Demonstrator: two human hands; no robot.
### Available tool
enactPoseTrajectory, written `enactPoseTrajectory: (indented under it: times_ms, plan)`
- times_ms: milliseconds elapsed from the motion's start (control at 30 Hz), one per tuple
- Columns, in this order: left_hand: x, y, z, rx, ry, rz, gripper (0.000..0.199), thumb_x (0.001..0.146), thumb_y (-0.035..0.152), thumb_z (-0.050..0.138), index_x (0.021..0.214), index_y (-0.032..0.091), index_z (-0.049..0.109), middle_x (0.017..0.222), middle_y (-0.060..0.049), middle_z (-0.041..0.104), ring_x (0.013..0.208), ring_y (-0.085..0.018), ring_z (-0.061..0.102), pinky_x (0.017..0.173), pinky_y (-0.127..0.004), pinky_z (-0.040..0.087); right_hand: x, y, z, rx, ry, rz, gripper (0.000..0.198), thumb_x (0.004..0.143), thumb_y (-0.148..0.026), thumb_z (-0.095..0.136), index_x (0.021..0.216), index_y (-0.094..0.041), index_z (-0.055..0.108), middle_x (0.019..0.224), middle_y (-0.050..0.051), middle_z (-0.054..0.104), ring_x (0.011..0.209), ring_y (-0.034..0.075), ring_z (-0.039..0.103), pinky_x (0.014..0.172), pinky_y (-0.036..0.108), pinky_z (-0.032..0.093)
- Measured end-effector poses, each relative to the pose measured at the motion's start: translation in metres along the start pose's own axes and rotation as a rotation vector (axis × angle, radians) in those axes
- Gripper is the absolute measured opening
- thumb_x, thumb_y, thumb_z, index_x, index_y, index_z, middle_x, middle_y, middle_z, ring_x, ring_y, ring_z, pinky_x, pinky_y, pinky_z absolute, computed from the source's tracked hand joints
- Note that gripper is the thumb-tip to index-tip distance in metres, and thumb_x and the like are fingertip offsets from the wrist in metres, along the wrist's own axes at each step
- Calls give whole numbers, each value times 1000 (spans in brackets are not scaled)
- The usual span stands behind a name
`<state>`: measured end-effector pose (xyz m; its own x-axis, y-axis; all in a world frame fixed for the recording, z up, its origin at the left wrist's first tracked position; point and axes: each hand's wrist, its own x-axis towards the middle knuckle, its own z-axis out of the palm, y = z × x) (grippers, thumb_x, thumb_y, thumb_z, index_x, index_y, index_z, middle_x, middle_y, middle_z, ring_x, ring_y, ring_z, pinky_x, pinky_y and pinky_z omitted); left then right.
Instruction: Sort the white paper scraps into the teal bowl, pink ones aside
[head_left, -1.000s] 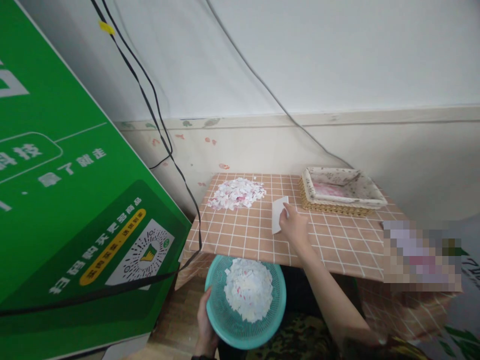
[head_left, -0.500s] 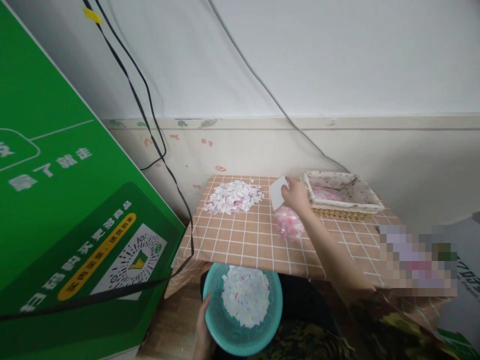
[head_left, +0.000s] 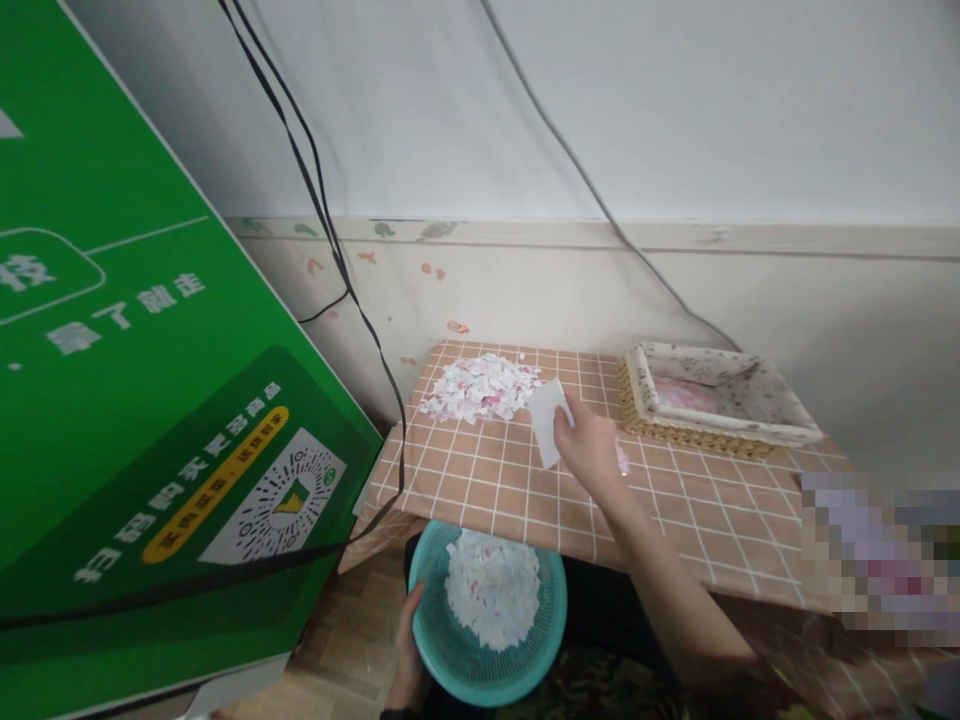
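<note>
My left hand [head_left: 411,630] grips the left rim of a round teal plastic basket [head_left: 487,685], held in front of the table edge. Inside the basket is a heap of small white paper pieces [head_left: 495,590] with pink bits. My right hand [head_left: 589,445] is closed on a white card [head_left: 547,420] and holds it over the table. To the left of the card lies a loose pile of white and pink paper scraps [head_left: 480,388]. A pink-and-white bundle [head_left: 622,460] is mostly hidden behind my right hand.
A checked brown cloth [head_left: 465,480] covers the table. At its back right stands a wicker basket [head_left: 697,435] with a patterned lining and something pink inside. Tall green panel [head_left: 187,430] at left, with black cables [head_left: 349,290] hanging beside it. A blurred patch [head_left: 885,550] covers the right end.
My right hand has moved left and nearer to me with the card, now covering most of the pink bundle. The view has turned slightly left. My left hand keeps hold of the teal basket.
</note>
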<state>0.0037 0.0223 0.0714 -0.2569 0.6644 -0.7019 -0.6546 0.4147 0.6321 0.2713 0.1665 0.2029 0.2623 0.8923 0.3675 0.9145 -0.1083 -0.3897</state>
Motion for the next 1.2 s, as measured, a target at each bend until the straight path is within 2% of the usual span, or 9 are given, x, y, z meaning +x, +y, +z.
enactPoseTrajectory:
  times_ms: [133, 300, 467, 600, 700, 800, 933, 1100, 1200]
  plan:
    - [1, 1, 2, -10, 13, -4, 36, 60, 32, 61, 91, 22, 74, 90, -10, 74, 112, -42, 52, 95, -53, 39, -4, -10, 17, -92, -24, 34, 40, 89, -24, 34, 121, -10, 54, 71, 12, 68, 59, 19, 60, 57, 27, 36]
    - [-2, 2, 3, -20, -13, -36, 36, 60, 33, 62, 91, 20, 74, 91, -11, 73, 112, -43, 52, 94, -54, 39, 8, -13, 26, -132, -94, -27, 43, 92, -29, 33, 128, -13, 49, 72, 12, 68, 60, 20, 60, 58, 28, 39]
    - [-2, 2, 3, -33, -11, -46, 39, 57, 34, 64, 93, 20, 73, 90, -11, 74, 114, -43, 50, 94, -53, 39, -12, -9, 37, 20, -94, -59, 49, 88, -29, 38, 135, -16, 42, 75, 9, 69, 61, 19, 61, 58, 28, 41]
    - [0, 2, 2, -32, -6, -45, 39, 57, 34, 64, 92, 20, 74, 89, -11, 74, 113, -43, 51, 94, -54, 39, -22, -7, 46, 110, -82, -35, 43, 87, -26, 37, 127, -19, 52, 77, 8, 70, 59, 18, 61, 56, 27, 40]
    - [0, 3, 2, -32, -6, -43, 38, 57, 33, 64, 92, 19, 74, 89, -12, 74, 110, -43, 53, 94, -55, 39, -20, -4, 42, 91, -125, -47, 36, 88, -26, 37, 113, -18, 62, 73, 8, 69, 60, 19, 61, 57, 27, 38]
    - [-1, 3, 4, -37, -22, -47, 40, 58, 33, 64, 93, 16, 74, 89, -13, 73, 107, -44, 55, 93, -56, 40, -20, 3, 31, 116, -182, -91, 32, 87, -27, 41, 106, -18, 65, 71, 7, 69, 61, 18, 61, 56, 27, 37]
    - [-1, 1, 6, -47, -42, -47, 41, 59, 35, 63, 95, 16, 74, 88, -13, 74, 105, -44, 57, 91, -56, 41, -21, 11, 21, 119, -184, -85, 31, 87, -34, 44, 92, -18, 69, 68, 7, 68, 61, 19, 60, 55, 27, 36]
    - [2, -2, 3, -55, -59, -33, 35, 63, 33, 63, 92, 16, 74, 87, -12, 74, 105, -42, 58, 92, -55, 41, -13, 13, 17, 189, -258, -167, 31, 87, -27, 44, 107, -21, 67, 75, 6, 70, 68, 18, 61, 60, 26, 38]
    - [7, -7, -4, -59, -55, -24, 33, 63, 31, 65, 90, 15, 74, 89, -13, 74, 106, -41, 57, 93, -53, 40, -11, 14, 7, 149, -278, -192, 28, 86, -28, 46, 99, -21, 69, 68, 5, 68, 64, 18, 59, 57, 26, 36]
